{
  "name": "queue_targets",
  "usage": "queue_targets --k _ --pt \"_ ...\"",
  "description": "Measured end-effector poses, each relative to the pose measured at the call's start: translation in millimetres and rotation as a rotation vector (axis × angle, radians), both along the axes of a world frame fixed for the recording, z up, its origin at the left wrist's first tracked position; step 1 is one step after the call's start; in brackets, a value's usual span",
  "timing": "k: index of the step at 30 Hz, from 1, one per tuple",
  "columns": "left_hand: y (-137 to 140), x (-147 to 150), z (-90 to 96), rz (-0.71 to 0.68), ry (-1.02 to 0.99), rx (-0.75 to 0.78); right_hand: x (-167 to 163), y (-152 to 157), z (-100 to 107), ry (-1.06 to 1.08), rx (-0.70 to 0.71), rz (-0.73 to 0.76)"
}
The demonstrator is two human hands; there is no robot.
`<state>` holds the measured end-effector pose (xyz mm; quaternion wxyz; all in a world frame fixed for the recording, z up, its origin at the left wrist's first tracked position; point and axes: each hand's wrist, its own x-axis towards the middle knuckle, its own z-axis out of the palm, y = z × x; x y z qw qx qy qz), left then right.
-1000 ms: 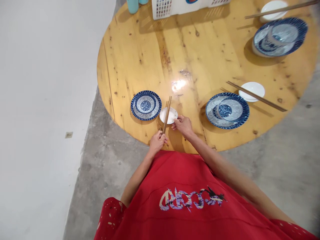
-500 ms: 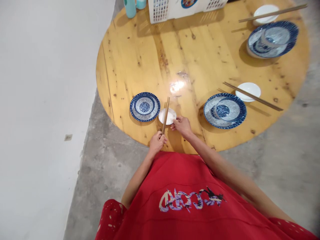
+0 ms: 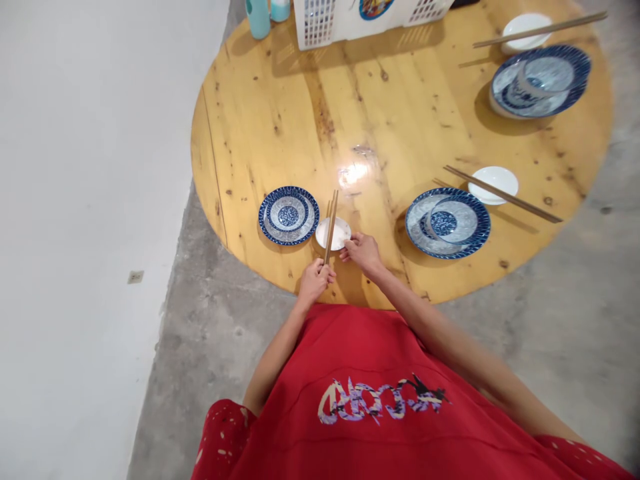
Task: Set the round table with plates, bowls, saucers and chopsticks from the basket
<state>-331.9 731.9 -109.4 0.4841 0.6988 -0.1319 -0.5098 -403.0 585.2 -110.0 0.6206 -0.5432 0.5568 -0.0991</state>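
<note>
A pair of wooden chopsticks [image 3: 331,227] lies across a small white dish [image 3: 341,233] near the front edge of the round table. My left hand [image 3: 316,279] is closed on the near ends of the chopsticks. At the dish's right rim, my right hand [image 3: 364,252] pinches the edge between thumb and fingers. Just left of the dish stands a blue-and-white plate [image 3: 266,221] with a patterned bowl [image 3: 289,216] on it.
To the right are another blue-patterned plate [image 3: 416,235] with a bowl, and a white dish [image 3: 505,179] bearing chopsticks [image 3: 525,205]. A similar setting stands at the far right. At the back are a white plastic basket [image 3: 345,25] and a turquoise bottle [image 3: 259,19].
My left hand has shifted very slightly along with the chopsticks. Both hands otherwise keep their places, and the whole view has moved a little.
</note>
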Motion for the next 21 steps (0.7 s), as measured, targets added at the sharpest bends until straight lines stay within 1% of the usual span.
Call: queue_targets --k 4,9,13,17,19,21 --pt "-0.4 0.5 -0.5 0.0 0.018 0.009 -0.5 0.2 0.0 -0.011 0.007 -0.006" --pt "3.1 1.5 0.5 0.016 0.021 -0.002 -0.3 0.8 -4.7 -0.022 0.022 -0.021" --pt "10.1 5.3 -2.7 0.017 -0.034 -0.024 -5.1 -2.6 -1.9 -0.03 0.037 -0.039" --pt "22.9 11.3 -3.4 0.064 -0.193 -0.019 -26.0 -4.6 11.3 -0.041 0.042 -0.052" --pt "32.1 14.9 2.2 0.106 -0.241 0.001 -42.3 -1.0 16.7 -0.045 0.039 -0.074" --pt "41.6 19.0 11.7 0.148 -0.301 0.02 -60.1 6.8 18.7 -0.043 0.048 -0.125"
